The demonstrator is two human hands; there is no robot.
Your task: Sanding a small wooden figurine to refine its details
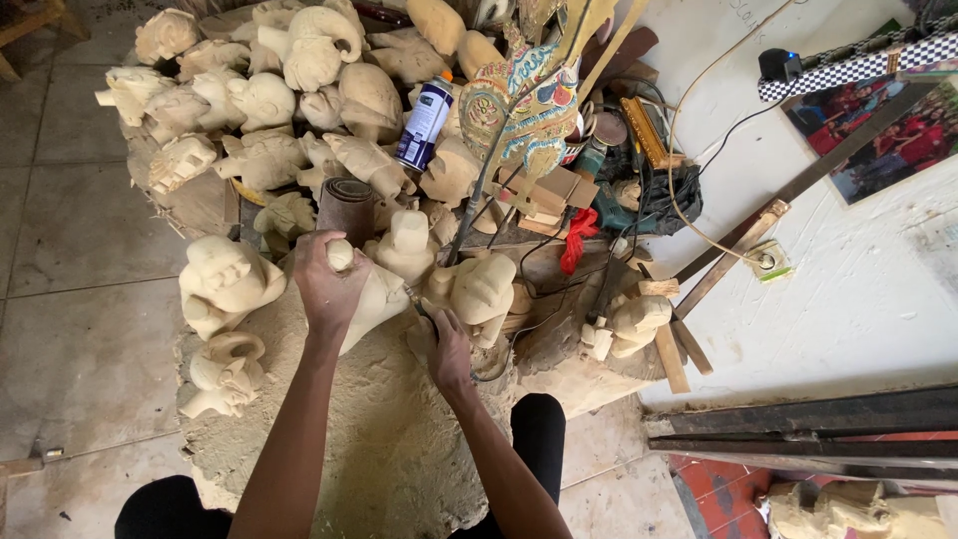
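We were in the middle of carving: our left hand (327,284) gripped the pale wooden carving (371,294), its fingers clamped around the rounded knob at the top, steadying the piece on the sawdust-covered work block (379,439) between our knees. Our right hand (449,351) sat just beside it, fingers closed tight on a carving knife (420,304) whose blade met the carving's lower right side. We judged this to be the shaving stage, with the form roughed out but the surface not yet finished.

Around the piece lay many unfinished wooden heads (264,100), one large face (225,279) just left of our left hand and another figure (484,289) touching the right of the work. A blue and white spray can (426,122) stood among them, near a painted shadow puppet (519,105).

The next cut, in our view, called for a firm hold on the knob and a short, controlled stroke, kept away from the holding fingers.
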